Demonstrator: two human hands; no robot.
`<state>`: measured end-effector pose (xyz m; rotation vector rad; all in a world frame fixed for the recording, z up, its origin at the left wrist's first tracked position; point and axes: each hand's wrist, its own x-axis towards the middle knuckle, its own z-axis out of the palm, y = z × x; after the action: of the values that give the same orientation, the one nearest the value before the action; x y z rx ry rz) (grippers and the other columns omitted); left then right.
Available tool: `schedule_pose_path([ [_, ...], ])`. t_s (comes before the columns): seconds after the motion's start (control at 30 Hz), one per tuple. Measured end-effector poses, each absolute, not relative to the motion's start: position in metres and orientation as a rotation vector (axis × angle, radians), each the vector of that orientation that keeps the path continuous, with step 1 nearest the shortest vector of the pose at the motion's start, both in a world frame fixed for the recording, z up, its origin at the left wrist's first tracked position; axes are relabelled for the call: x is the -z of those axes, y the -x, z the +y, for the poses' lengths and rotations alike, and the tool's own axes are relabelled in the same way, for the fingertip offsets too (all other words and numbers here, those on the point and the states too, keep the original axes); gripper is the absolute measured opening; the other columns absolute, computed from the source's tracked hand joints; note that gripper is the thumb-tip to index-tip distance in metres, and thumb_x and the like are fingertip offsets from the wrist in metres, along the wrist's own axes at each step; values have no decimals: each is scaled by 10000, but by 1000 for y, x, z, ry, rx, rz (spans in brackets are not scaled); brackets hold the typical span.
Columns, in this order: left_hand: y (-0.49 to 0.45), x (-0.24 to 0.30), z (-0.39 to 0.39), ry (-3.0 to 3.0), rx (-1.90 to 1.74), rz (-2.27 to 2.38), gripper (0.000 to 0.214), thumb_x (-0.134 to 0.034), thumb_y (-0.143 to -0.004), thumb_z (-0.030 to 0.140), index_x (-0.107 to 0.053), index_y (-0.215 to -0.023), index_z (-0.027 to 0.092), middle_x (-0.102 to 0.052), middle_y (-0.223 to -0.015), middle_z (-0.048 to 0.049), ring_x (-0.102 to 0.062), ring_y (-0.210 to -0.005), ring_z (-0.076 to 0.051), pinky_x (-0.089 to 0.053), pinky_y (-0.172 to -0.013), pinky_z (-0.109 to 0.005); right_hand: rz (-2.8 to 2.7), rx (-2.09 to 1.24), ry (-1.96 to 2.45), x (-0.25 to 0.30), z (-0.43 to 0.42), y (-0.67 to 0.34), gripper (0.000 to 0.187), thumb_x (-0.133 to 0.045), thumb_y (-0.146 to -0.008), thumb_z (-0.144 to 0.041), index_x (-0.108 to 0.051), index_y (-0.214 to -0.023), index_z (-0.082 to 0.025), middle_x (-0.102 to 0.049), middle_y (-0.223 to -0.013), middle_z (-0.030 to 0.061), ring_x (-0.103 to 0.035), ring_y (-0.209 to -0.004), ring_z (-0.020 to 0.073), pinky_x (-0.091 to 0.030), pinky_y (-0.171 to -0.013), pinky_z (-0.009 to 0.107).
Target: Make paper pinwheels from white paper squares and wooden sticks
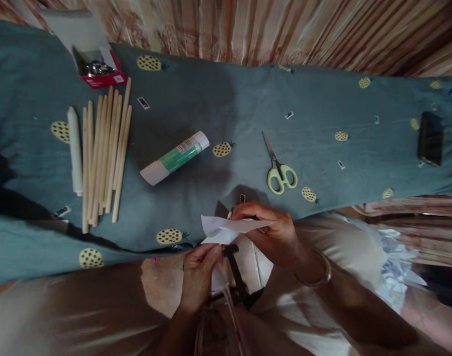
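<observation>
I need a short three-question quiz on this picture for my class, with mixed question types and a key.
1. Multiple choice: what colour are the handles of the scissors?
A) red
B) green
C) black

2. True or false: the right hand is gripping the scissors.

3. Fill in the missing word: between the left hand and the right hand is a bent piece of white ____.

Key:
1. B, green.
2. False; the scissors lie on the patterned cloth.
3. paper.

White paper [226, 236]; green-banded white tube [175, 158]; yellow-green-handled scissors [275, 162]; pale tan sticks [100, 153]; red-and-white box [104, 80]; blue-green surface [255, 94] printed with black-spotted yellow pineapples [222, 150].
</observation>
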<state>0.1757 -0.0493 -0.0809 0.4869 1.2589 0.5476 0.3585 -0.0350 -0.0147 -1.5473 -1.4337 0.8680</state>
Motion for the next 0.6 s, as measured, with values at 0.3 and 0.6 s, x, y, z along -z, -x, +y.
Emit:
schedule_pose_path([
  [0.3,-181,70,-47,-423,-582,1190,349,-856,-604,447,-741,-735,144,-550,-457,37,-453,-438,-74,-364,-478,-201,-1238,-1101,1710,10,-19,-358,124,-648,-867,-282,-697,-849,-169,-676,-782,-5,-621,-700,118,-467,-638,231],
  [0.6,-187,51,-41,-339,-619,1066,391,-907,-491,395,-725,-719,136,-629,-574,22,-533,-446,-71,-437,-471,-199,-1093,-1503,1643,12,21,-371,107,-728,-664,-151,-622,-674,-161,-646,-674,-24,-607,-673,136,-471,-635,231],
])
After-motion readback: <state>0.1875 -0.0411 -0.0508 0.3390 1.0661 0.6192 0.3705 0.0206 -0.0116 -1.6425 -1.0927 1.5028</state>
